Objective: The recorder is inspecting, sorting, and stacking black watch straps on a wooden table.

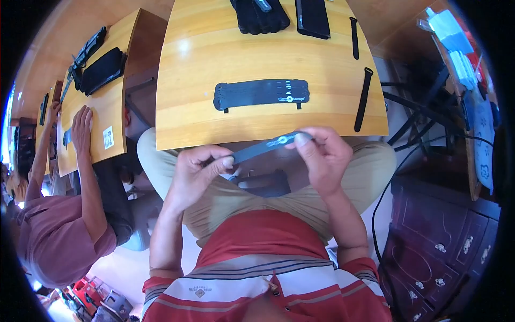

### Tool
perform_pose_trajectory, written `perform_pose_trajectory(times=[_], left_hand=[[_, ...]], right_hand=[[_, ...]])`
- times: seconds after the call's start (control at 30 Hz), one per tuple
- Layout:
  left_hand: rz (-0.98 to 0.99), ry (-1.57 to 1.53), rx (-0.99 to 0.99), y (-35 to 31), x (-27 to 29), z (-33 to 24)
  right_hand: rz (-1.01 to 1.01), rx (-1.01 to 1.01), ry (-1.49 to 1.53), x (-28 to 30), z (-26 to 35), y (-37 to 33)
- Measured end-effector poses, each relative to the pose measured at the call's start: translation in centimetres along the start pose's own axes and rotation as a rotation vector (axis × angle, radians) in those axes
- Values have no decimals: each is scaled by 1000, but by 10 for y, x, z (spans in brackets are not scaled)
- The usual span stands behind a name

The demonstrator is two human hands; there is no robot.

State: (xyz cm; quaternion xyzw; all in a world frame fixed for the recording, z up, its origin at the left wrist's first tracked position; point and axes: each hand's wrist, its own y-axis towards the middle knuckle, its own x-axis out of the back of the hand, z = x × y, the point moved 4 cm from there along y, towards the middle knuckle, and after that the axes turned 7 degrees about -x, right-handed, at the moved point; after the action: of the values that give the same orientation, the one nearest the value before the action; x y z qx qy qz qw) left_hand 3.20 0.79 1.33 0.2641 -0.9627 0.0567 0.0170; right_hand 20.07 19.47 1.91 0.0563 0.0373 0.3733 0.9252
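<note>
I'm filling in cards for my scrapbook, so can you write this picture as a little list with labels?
Left hand: pinches one end of a dark strap
Right hand: pinches the other end, near white markings
Table: a strap stack, two loose black straps on the right, dark piles at the far side
Co-worker: at the left, one hand on another table
</note>
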Motion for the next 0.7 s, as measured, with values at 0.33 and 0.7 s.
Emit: perform_pose_trajectory(times=[0.33, 0.7], left_hand=[[-132, 64, 53, 36, 28, 16], [-233, 4, 42, 66, 32, 28]], right_hand=[[-120, -237, 68, 28, -39, 25], [-230, 12, -331, 30, -49, 52]])
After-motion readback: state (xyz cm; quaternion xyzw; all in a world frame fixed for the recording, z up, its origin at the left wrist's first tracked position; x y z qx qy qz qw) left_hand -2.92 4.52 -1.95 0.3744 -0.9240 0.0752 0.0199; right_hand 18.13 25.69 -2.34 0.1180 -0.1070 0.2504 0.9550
